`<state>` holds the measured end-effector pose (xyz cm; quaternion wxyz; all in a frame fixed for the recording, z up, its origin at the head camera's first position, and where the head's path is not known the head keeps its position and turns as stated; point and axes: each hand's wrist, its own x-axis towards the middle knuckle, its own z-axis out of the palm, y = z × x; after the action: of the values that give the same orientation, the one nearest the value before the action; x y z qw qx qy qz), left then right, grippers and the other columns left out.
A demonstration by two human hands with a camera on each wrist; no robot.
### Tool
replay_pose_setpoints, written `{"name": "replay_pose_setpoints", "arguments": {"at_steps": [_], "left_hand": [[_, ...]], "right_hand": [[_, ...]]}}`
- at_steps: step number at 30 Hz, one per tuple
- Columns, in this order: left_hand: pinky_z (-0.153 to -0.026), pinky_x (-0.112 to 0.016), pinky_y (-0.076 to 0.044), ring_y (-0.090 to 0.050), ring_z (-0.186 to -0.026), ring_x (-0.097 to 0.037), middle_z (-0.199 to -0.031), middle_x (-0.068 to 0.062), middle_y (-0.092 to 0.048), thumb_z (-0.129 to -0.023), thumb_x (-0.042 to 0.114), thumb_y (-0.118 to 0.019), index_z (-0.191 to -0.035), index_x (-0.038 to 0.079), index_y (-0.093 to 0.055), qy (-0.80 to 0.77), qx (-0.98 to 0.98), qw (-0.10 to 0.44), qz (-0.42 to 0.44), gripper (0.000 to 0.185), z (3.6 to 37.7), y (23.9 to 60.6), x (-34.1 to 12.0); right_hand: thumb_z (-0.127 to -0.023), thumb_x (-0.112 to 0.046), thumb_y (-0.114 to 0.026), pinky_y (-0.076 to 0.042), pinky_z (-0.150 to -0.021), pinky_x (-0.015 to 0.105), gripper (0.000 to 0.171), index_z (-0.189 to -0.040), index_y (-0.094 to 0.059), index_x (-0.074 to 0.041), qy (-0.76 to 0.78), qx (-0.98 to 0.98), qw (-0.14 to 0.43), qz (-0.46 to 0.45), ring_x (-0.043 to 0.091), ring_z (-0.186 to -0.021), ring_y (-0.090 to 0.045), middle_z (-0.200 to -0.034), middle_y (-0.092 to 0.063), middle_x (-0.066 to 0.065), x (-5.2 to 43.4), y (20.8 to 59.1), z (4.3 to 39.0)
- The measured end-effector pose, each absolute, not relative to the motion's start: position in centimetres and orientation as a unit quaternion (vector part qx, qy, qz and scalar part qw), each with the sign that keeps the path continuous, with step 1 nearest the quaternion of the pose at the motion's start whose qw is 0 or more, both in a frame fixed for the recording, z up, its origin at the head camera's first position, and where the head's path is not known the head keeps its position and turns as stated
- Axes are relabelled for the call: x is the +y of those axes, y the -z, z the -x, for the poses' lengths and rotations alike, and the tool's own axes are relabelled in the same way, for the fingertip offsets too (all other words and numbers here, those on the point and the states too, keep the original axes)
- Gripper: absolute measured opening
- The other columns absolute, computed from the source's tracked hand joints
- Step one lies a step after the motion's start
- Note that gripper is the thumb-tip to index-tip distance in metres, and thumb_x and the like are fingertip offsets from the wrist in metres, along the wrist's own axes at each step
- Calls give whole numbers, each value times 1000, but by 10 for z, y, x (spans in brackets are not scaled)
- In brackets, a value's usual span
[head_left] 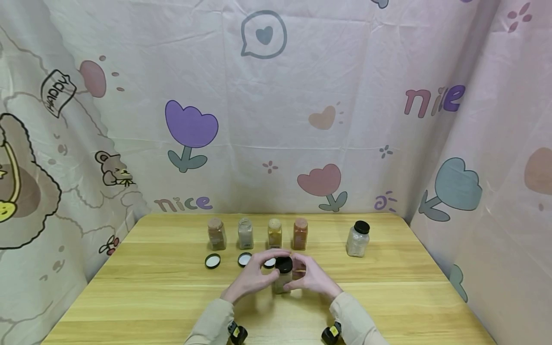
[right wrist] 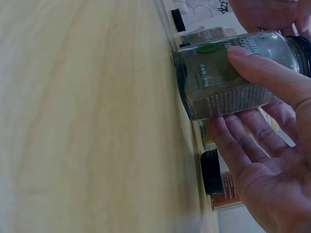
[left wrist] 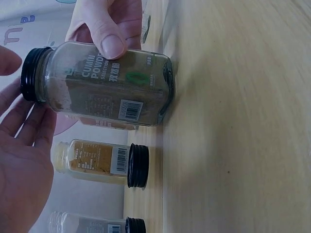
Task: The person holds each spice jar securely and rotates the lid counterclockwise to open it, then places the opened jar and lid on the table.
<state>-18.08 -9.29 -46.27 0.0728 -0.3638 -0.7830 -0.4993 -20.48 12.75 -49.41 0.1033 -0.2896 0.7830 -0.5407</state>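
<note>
A clear glass jar labelled cumin powder (left wrist: 121, 87), with a black lid (head_left: 283, 264), stands roughly upright in front of me between my two hands. My right hand (head_left: 315, 278) grips its body; the thumb presses the label and the fingers lie along the opposite side. My left hand (head_left: 258, 274) curls about the lid, fingers on its far side and thumb by its near left edge. How firmly the left thumb touches the lid cannot be told. Whether the jar's base rests on the table or is slightly raised is unclear.
Behind stand lidless spice jars: brown (head_left: 217, 235), whitish (head_left: 245, 234), yellow (head_left: 274, 234) and red (head_left: 300, 234). Black lids (head_left: 212, 261) with white insides lie before them. A lidded jar of white contents (head_left: 358, 239) stands to the right on the wooden table (head_left: 151, 297). A printed curtain (head_left: 267, 96) hangs behind.
</note>
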Motion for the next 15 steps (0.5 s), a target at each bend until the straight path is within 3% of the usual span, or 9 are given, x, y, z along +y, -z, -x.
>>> {"name": "replay_pose_setpoints", "arguments": {"at_steps": [6,15], "left_hand": [[-109,-34,-49,-64,-122,-30,-132,-9,-69,-86,-2,-64,-129,8,-67,502,-778,79,369,44,182,463,-93],[-102,-31,-53,-65,-113,-28,-124,-9,-69,-87,4,-71,-122,9,-70,499,-771,107,381,36,184,465,-94]], "right_hand": [[-74,-7,-87,-54,-98,19,51,-118,-63,-8,545,780,107,288,4,-103,-66,-115,-72,13,127,492,203],[-76,-10,-87,-54,-97,19,49,-118,-63,-8,532,790,105,287,7,-102,-68,-112,-73,11,128,491,203]]}}
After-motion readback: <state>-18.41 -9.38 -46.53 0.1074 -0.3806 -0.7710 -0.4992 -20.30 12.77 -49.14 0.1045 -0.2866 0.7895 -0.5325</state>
